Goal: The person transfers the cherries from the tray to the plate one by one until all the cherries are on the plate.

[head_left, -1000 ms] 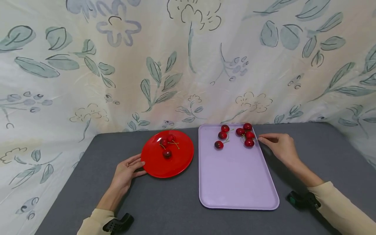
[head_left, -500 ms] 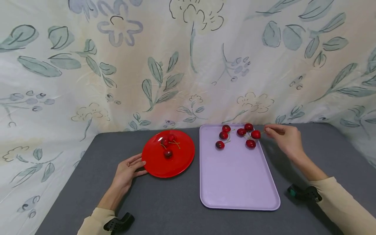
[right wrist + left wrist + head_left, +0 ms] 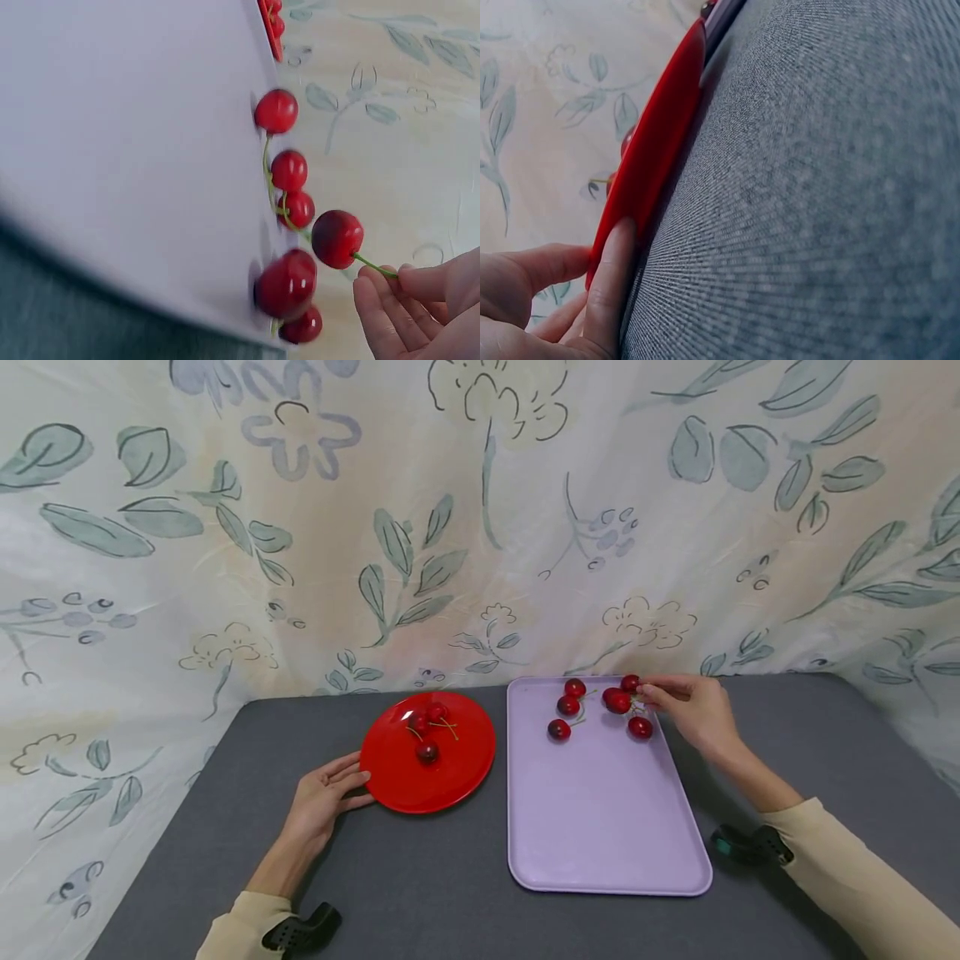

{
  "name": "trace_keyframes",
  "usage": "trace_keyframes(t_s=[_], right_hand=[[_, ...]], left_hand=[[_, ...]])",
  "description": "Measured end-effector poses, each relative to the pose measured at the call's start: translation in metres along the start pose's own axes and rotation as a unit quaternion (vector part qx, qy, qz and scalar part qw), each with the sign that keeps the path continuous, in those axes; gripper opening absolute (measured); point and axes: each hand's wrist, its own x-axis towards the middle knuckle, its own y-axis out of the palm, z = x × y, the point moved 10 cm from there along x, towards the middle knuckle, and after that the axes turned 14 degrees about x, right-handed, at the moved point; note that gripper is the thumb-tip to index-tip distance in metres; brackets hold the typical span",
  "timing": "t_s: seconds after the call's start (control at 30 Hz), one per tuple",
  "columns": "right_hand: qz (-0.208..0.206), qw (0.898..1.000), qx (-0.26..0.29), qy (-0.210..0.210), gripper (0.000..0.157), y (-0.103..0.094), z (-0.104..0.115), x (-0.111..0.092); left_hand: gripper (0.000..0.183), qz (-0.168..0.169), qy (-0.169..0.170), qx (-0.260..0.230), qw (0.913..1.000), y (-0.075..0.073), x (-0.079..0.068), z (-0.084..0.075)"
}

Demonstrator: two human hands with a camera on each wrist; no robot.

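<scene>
Partly cut off in its wrist view, the right hand [image 3: 701, 714] pinches a cherry [image 3: 337, 238] by its stem [image 3: 375, 265], which points toward the right edge of the table [image 3: 420, 877], over the tray [image 3: 600, 827]; the left hand [image 3: 318, 797] grips the plate [image 3: 431, 789].

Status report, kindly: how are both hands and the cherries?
Left hand pinching edge of red plate. Right hand holding cherry by its stem, above lilac tray. Other cherries close by; no obstacle seen.
</scene>
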Motion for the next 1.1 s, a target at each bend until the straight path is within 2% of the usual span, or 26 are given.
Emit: trace_keyframes(t_s=[0.17,0.3,0.5,0.63,0.77,0.87,1.1], right_hand=[[0.025,0.999,0.015,0.012,0.036,0.017,0.005,0.0],[0.051,0.996,0.073,0.021,0.035,0.037,0.007,0.002],[0.095,0.981,0.159,0.062,0.034,0.072,0.005,0.0],[0.121,0.969,0.204,0.068,0.034,0.092,0.007,0.0],[0.141,0.96,0.234,0.058,0.035,0.111,0.015,-0.002],[0.147,0.958,0.242,0.055,0.034,0.122,0.02,-0.003],[0.162,0.947,0.267,0.079,0.033,0.152,0.027,-0.007]], left_hand=[[0.05,0.003,0.003,-0.001,1.0,0.002,0.0,0.002],[0.051,-0.001,0.004,-0.005,1.0,-0.001,-0.001,0.003],[0.051,-0.002,0.011,-0.002,0.9999,-0.003,-0.004,0.004],[0.051,-0.001,0.013,-0.003,0.9999,-0.002,-0.005,0.005],[0.051,-0.001,0.015,-0.003,0.9999,0.0,-0.004,0.005],[0.051,0.001,0.018,-0.002,0.9998,0.001,-0.003,0.005],[0.052,0.008,0.028,-0.004,0.9996,0.003,-0.003,0.005]])
